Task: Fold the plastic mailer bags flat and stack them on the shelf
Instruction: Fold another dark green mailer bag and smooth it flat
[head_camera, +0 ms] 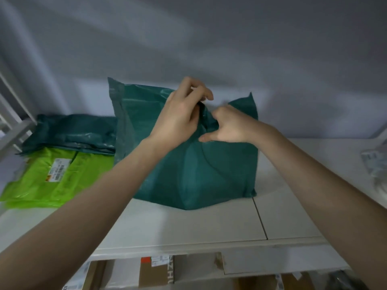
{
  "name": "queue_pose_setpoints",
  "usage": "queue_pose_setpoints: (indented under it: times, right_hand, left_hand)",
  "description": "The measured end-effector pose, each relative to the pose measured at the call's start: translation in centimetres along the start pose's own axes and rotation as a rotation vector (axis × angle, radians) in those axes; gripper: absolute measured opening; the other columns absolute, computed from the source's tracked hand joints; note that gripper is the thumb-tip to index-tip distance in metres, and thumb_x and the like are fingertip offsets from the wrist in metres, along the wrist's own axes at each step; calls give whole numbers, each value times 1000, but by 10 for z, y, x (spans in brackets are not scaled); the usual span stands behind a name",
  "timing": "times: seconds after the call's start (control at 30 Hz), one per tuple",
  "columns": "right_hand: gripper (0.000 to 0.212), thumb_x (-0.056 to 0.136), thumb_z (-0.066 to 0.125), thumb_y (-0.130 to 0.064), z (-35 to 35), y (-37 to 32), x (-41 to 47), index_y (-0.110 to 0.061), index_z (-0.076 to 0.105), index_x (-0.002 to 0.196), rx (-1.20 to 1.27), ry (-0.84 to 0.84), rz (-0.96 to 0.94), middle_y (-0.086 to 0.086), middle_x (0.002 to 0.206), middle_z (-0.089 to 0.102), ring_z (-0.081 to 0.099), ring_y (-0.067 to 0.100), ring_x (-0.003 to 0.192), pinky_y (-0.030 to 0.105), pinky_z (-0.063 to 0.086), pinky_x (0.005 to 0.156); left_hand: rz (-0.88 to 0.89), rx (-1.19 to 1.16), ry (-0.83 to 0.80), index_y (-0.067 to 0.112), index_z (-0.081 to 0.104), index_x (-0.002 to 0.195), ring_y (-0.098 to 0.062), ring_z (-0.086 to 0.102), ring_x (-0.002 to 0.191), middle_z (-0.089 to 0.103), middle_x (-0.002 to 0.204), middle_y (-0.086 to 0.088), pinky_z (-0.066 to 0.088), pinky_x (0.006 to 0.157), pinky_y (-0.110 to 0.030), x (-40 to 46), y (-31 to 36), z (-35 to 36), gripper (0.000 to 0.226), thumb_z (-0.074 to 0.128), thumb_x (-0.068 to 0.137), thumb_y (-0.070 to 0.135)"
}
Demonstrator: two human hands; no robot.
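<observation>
A large dark teal mailer bag (194, 172) stands puffed up on the white shelf (188, 225), its two top corners sticking up. My left hand (180, 114) and my right hand (228, 126) meet at the middle of its top edge, and both grip the bunched plastic there. To the left lies a flat stack: a bright green mailer (56, 176) with a printed label in front, and dark teal bags (77, 132) behind it.
A grey wall rises behind the shelf. White shelf posts (14, 114) stand at the far left. Crumpled whitish plastic (374, 166) lies at the right edge. Cardboard boxes (155, 271) fill the level below the shelf's front lip.
</observation>
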State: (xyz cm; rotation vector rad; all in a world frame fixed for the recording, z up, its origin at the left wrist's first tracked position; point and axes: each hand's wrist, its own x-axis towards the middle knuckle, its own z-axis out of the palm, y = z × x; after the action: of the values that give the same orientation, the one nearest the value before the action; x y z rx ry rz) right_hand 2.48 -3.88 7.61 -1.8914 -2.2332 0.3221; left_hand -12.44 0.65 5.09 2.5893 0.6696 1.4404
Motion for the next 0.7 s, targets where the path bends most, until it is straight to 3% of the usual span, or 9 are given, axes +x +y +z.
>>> queue_pose_setpoints:
  times: [0.07,0.13,0.27,0.37,0.43,0.5,0.6,0.7]
  right_hand:
    - [47,80,71,-37,1,3,-2,-14,38,57,65,35,32,-4,52,35,31,10,44,22,26,44]
    - [41,83,69,-31,4,6,-6,-11,43,57,171,134,23,0,53,42,37,12,47,23,28,45]
    - [25,88,63,-27,14,19,-10,-2,66,87,623,323,79,10,87,70,66,20,79,30,51,72]
    - [14,89,63,-26,35,25,-17,-16,69,97,971,420,209,-2,97,71,67,12,91,25,53,81]
    - [20,90,61,-33,61,34,-18,-18,68,100,1038,439,321,-1,101,70,66,13,93,29,53,85]
    - [42,90,50,-52,92,50,-18,-18,64,111,921,361,446,0,108,68,63,16,99,35,50,92]
    - [79,76,37,-77,137,72,-24,-27,41,138,824,46,587,-4,133,54,53,21,119,41,40,106]
    - [86,75,46,-73,171,90,-37,-20,36,141,819,-54,712,-4,140,47,50,22,123,39,39,107]
  left_hand:
    - [-17,80,30,5,60,108,-21,54,99,51,114,-13,47,78,-43,-1,2,0,40,47,73,-8]
    - [-75,114,68,8,57,116,-21,51,109,49,122,-12,45,87,-45,-5,1,-1,42,52,75,-1]
    - [-184,130,140,9,53,124,-24,47,120,46,131,-11,40,99,-44,-17,-3,-2,41,50,83,10]
    - [-255,189,137,12,55,121,-21,46,117,48,128,-7,32,100,-35,-31,-7,1,35,43,89,20]
    - [-299,226,85,14,55,118,-20,45,114,50,125,-3,28,97,-31,-47,-13,5,35,39,90,26]
    - [-363,259,-11,16,55,117,-22,46,112,52,121,-2,29,96,-34,-70,-23,12,38,34,89,32]
    - [-494,330,-320,18,52,125,-26,47,117,51,126,-2,33,99,-42,-113,-37,28,50,28,90,45]
    - [-604,316,-689,28,32,142,-22,30,137,34,147,4,23,111,-42,-159,-45,46,70,14,85,63]
